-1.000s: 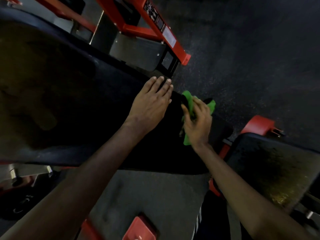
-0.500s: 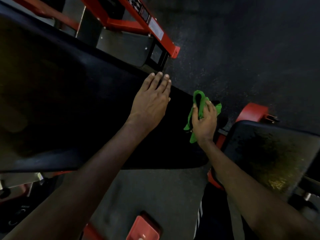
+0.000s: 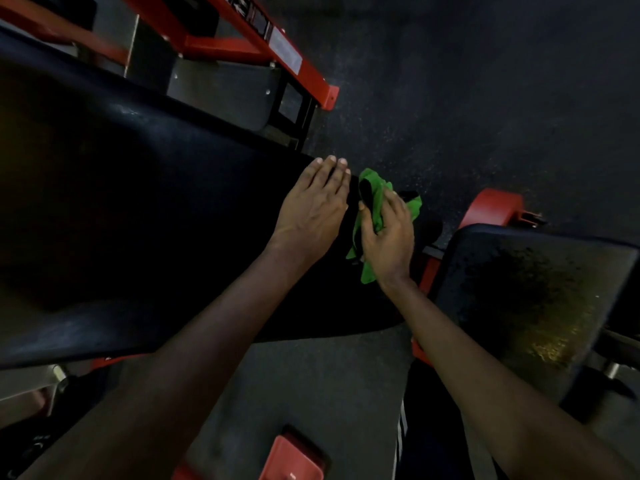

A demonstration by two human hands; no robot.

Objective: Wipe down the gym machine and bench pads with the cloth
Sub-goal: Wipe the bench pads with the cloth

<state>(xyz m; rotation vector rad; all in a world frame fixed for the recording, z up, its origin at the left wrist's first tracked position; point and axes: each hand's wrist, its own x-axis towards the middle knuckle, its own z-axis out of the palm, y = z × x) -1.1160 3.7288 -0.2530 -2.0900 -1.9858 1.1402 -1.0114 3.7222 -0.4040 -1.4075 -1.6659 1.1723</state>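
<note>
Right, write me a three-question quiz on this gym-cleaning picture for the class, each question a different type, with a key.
1. True or false: the left hand lies flat, fingers straight, on the long black bench pad.
2. Which holds the green cloth? A) the right hand B) the left hand C) neither hand
3. Fill in: the machine frame beyond the pad is painted ____.
Key: 1 true; 2 A; 3 red.

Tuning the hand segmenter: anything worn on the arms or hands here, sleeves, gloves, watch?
Nothing worn: left hand and right hand are ungloved; left forearm and right forearm bare to the frame edge; no sleeve, watch or wristband in view.
</note>
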